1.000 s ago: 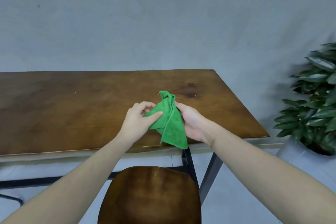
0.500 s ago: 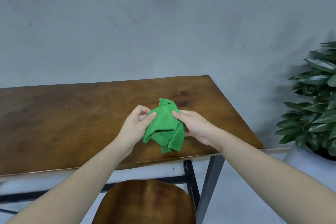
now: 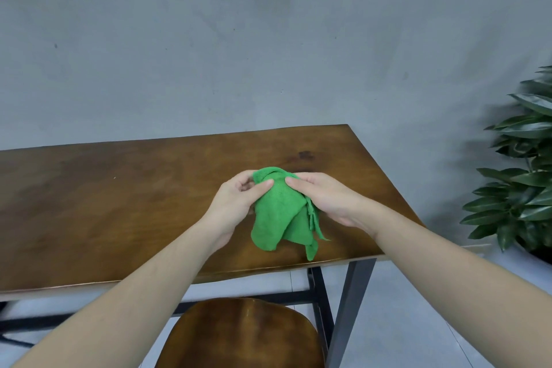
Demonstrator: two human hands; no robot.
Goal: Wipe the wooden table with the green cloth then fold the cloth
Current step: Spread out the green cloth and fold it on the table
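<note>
A crumpled green cloth [image 3: 279, 212] hangs between both hands above the right half of the wooden table [image 3: 119, 203]. My left hand [image 3: 236, 206] pinches its upper left part between thumb and curled fingers. My right hand [image 3: 325, 200] grips the upper right part, its thumb lying over the top. The cloth's loose lower folds droop toward the table's near edge; whether they touch the wood I cannot tell.
A brown wooden stool seat [image 3: 242, 334] stands just below the table's near edge. The table rests on a dark metal frame [image 3: 349, 302]. A potted plant [image 3: 525, 182] with dark leaves stands on the floor at the right. A grey wall lies behind.
Both hands have shifted their hold on the cloth, and more of it now hangs down in loose folds. The view has tilted up, so the table sits lower in frame.
</note>
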